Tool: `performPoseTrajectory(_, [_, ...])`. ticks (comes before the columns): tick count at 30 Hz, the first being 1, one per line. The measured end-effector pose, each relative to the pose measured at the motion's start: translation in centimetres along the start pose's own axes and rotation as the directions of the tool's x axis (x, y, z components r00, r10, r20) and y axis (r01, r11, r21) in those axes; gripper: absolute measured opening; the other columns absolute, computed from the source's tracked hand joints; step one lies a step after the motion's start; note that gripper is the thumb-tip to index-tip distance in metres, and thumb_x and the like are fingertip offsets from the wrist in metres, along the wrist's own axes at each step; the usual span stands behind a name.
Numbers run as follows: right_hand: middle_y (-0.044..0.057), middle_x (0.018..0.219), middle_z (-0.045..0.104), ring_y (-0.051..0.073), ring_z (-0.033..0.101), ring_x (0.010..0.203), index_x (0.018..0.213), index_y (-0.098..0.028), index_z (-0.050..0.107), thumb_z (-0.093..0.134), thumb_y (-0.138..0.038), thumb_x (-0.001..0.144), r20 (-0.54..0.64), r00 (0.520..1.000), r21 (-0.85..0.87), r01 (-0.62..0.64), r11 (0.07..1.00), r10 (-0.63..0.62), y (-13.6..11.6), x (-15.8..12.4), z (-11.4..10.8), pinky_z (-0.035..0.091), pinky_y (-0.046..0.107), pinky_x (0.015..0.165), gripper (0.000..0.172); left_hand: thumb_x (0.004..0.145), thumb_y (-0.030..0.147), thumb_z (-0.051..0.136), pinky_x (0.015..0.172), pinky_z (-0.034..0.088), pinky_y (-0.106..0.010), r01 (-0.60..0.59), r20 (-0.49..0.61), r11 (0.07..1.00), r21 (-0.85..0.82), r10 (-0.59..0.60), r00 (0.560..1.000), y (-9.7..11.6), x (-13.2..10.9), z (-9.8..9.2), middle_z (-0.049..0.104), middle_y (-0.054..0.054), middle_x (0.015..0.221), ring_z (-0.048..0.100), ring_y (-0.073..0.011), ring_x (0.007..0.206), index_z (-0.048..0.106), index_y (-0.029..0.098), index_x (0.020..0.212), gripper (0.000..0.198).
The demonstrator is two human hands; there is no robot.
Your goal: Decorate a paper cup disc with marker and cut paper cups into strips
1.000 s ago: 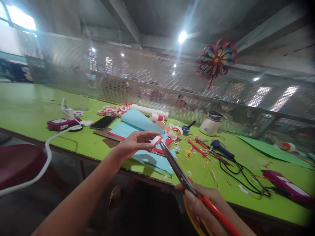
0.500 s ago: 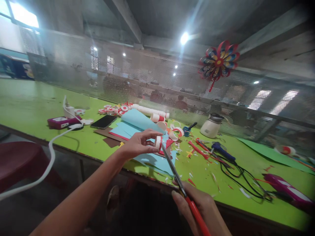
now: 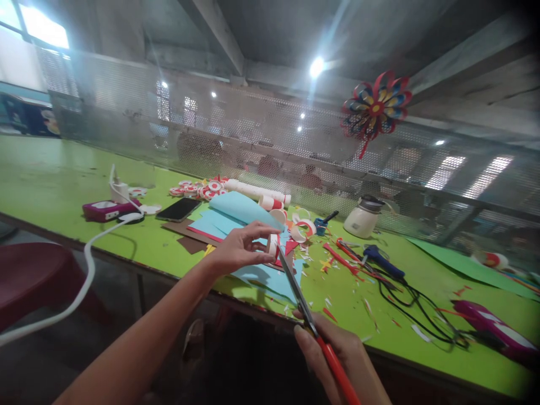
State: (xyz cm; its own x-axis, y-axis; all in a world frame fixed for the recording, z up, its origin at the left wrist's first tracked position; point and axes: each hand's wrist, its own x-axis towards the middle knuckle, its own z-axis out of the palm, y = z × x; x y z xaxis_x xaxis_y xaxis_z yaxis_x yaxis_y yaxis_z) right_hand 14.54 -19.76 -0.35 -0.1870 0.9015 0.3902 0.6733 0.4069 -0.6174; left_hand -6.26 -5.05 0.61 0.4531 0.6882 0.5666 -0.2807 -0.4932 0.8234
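Between the thumb and fingers of my left hand (image 3: pixel 242 247) is a small white and red paper cup piece (image 3: pixel 273 246), held above the sheets of light blue paper (image 3: pixel 223 222). My right hand (image 3: pixel 333 343) grips red-handled scissors (image 3: pixel 306 312), their blades pointing up and away from me. The blade tips reach the right side of the cup piece; I cannot tell whether they touch it. Beyond it lie cut paper rings (image 3: pixel 302 229) and a red and white paper cup (image 3: pixel 271 202).
On the green table (image 3: pixel 350 315) lie paper scraps, a blue glue gun (image 3: pixel 383 261) with black cord and a purple power strip (image 3: pixel 491 326). A kettle (image 3: pixel 363 216) stands behind. Leftward are a phone (image 3: pixel 179 209), another purple power strip (image 3: pixel 107 210) and a maroon stool (image 3: pixel 34 275).
Almost nothing differs. The view has shifted very slightly, and my hands keep nearly the same position with the cup piece and the scissors.
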Motion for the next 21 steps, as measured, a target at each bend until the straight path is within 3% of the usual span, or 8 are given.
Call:
performPoseTrajectory(5, [-0.004, 0.051, 0.049, 0.011, 0.048, 0.045, 0.094, -0.019, 0.070, 0.044, -0.052, 0.092, 0.040, 0.998, 0.074, -0.058, 0.996, 0.055, 0.08, -0.17, 0.10, 0.038, 0.018, 0.043, 0.042, 0.069, 0.020, 0.080, 0.087, 0.055, -0.034, -0.072, 0.018, 0.997, 0.017, 0.071, 0.997, -0.26, 0.06, -0.09, 0.052, -0.008, 0.117, 0.056, -0.0198, 0.106, 0.069, 0.026, 0.116, 0.048])
performPoseTrajectory(13, [-0.002, 0.064, 0.064, 0.012, 0.056, 0.057, 0.099, -0.021, 0.071, 0.047, -0.049, 0.092, 0.010, 1.000, 0.016, -0.009, 1.000, 0.008, 0.40, -0.11, 0.03, 0.043, 0.018, 0.054, 0.038, 0.070, 0.019, 0.079, 0.090, 0.055, -0.036, -0.058, 0.009, 0.998, 0.012, 0.058, 0.998, -0.16, 0.01, -0.07, 0.050, -0.008, 0.119, 0.056, -0.0192, 0.106, 0.069, 0.025, 0.116, 0.047])
performPoseTrajectory(21, [-0.003, 0.071, 0.067, 0.013, 0.061, 0.063, 0.100, -0.025, 0.070, 0.050, -0.046, 0.091, -0.005, 1.000, 0.026, 0.024, 0.999, -0.024, 0.62, -0.03, 0.26, 0.048, 0.018, 0.062, 0.030, 0.071, 0.019, 0.079, 0.087, 0.055, -0.032, -0.067, 0.028, 0.998, 0.023, 0.066, 0.997, -0.35, -0.05, -0.11, 0.051, -0.007, 0.118, 0.057, -0.0189, 0.106, 0.068, 0.027, 0.117, 0.048])
